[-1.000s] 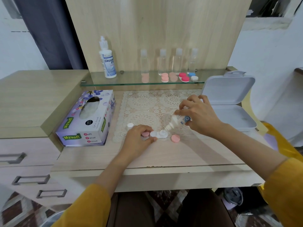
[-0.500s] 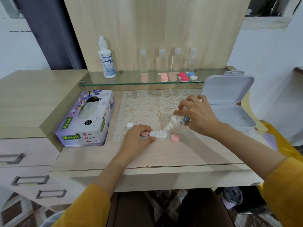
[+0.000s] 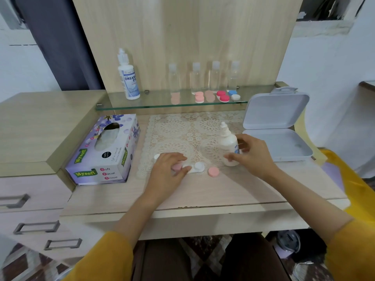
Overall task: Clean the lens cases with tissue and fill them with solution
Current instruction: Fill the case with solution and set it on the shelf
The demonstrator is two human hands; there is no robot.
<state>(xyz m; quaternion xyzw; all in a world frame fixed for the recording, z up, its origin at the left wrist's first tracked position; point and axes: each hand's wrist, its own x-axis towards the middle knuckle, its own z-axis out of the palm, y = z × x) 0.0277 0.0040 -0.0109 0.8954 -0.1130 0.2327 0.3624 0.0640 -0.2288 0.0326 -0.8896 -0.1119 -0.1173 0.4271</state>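
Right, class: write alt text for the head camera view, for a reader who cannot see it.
A person's right hand holds a white bottle upright on a lace mat, while the left hand rests on a white lens case. A tissue box sits to the left.

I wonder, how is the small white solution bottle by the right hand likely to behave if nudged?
The solution bottle stands upright, tall over a narrow base, on the bumpy lace mat, so it probably tips easily. It looks like small, thin plastic: likely light and squeezable. On its side, its round body would probably roll.
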